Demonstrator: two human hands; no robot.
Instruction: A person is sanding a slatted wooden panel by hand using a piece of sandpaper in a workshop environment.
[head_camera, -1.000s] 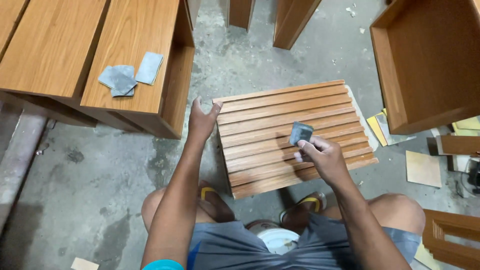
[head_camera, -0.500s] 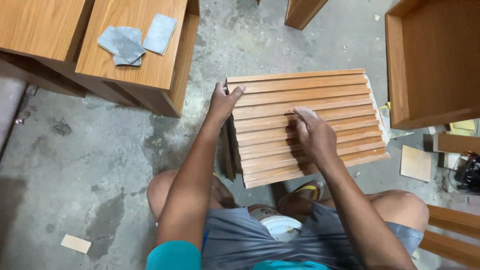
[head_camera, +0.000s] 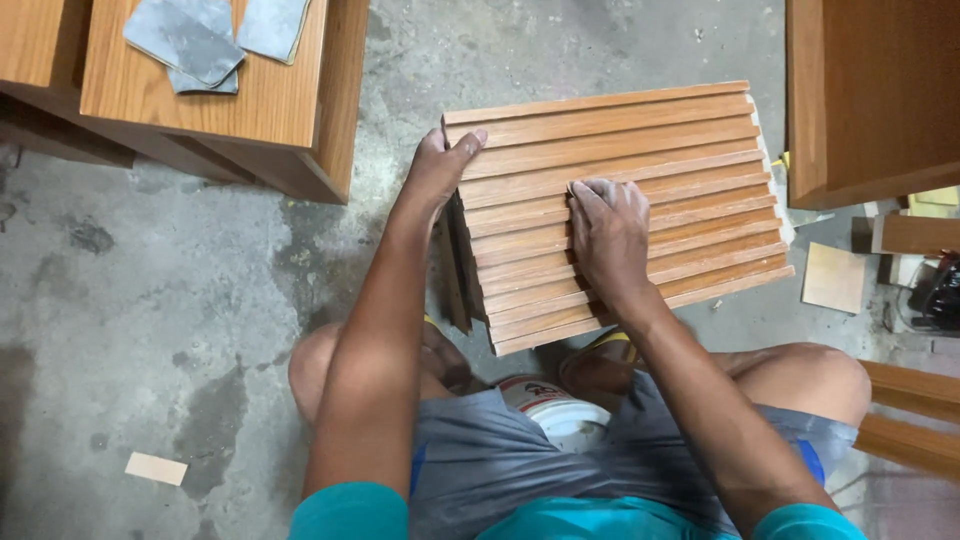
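Note:
A slatted brown wooden panel (head_camera: 650, 150) lies tilted on the concrete floor in front of my knees. My left hand (head_camera: 438, 170) grips its left edge, thumb on top of a slat. My right hand (head_camera: 610, 235) lies flat on the middle slats with its fingers together, pressing down on a small grey piece of sandpaper (head_camera: 580, 186). Only a sliver of the sandpaper shows at my fingertips.
A wooden cabinet (head_camera: 300, 110) at the upper left carries grey sandpaper sheets (head_camera: 190, 40). An open wooden box (head_camera: 870, 100) stands at the upper right. I sit on a white bucket (head_camera: 560, 415). Wood offcuts (head_camera: 155, 468) (head_camera: 835, 278) lie on the floor, and wooden rails (head_camera: 915, 420) lie at the right.
My right hand has slid along the slats toward the panel's middle and now covers the sandpaper that showed before. My left hand stays on the left edge.

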